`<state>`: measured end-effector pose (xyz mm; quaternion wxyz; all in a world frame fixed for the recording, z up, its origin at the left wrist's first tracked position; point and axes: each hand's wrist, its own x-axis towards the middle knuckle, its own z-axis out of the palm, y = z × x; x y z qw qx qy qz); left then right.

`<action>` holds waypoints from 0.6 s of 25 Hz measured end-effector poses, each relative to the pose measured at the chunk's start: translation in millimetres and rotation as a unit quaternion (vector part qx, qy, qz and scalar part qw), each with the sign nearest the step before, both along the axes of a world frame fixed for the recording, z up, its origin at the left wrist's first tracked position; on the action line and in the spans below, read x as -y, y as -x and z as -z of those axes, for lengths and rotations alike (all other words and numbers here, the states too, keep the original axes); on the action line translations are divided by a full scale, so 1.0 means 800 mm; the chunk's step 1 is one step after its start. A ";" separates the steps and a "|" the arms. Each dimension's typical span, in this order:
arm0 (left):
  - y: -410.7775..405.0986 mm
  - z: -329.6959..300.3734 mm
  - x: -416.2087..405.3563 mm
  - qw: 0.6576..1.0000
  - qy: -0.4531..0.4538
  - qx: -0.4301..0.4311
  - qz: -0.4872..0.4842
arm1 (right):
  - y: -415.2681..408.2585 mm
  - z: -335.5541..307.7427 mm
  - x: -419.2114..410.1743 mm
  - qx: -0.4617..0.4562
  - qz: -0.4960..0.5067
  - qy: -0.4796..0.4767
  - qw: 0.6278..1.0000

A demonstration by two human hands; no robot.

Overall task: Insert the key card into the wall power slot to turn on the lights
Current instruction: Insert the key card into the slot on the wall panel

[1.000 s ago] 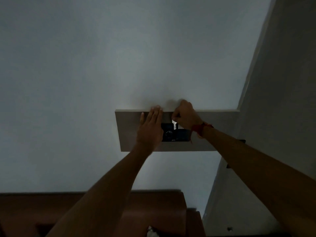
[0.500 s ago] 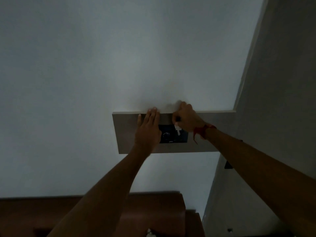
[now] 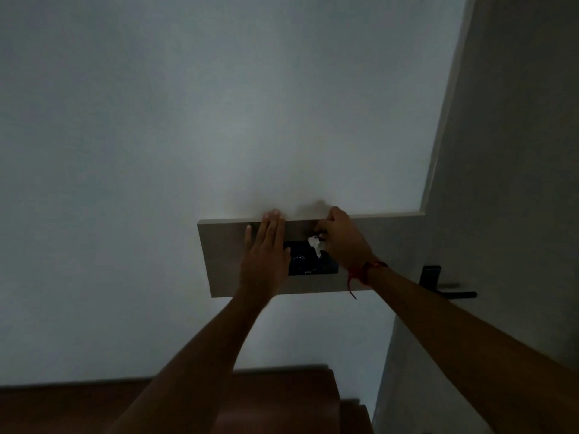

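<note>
The room is dim. A pale rectangular wall panel (image 3: 225, 255) carries a black power slot unit (image 3: 308, 264) with a faint round dial. My left hand (image 3: 264, 258) lies flat on the panel, fingers together, covering the unit's left edge. My right hand (image 3: 343, 242), a red thread at its wrist, pinches something just above the unit. A small white key (image 3: 314, 245) dangles from those fingers in front of the black unit. The key card itself is hidden behind my right hand.
A black door handle (image 3: 445, 285) sticks out from the door or wall at the right. Dark brown wooden furniture (image 3: 282, 399) sits below the panel. The white wall (image 3: 188, 136) fills the upper view.
My right hand has shifted slightly, and the white key now hangs lower and more plainly in front of the black unit. My left hand stays flat on the panel. The room remains dark.
</note>
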<state>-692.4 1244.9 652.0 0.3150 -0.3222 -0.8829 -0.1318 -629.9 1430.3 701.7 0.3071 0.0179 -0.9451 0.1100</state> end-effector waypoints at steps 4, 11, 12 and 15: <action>0.001 0.008 0.000 1.000 -0.006 -0.012 -0.009 | 0.011 0.007 0.000 -0.034 0.028 0.070 0.997; 0.012 0.025 -0.011 0.999 -0.011 -0.026 -0.033 | 0.014 0.019 -0.001 -0.058 0.028 0.087 0.994; 0.012 0.027 -0.012 0.999 -0.011 -0.027 -0.034 | 0.015 0.022 0.000 -0.059 0.031 0.087 0.994; 0.008 0.023 -0.010 0.999 -0.012 -0.033 -0.038 | 0.012 0.029 0.007 -0.063 0.035 0.127 0.989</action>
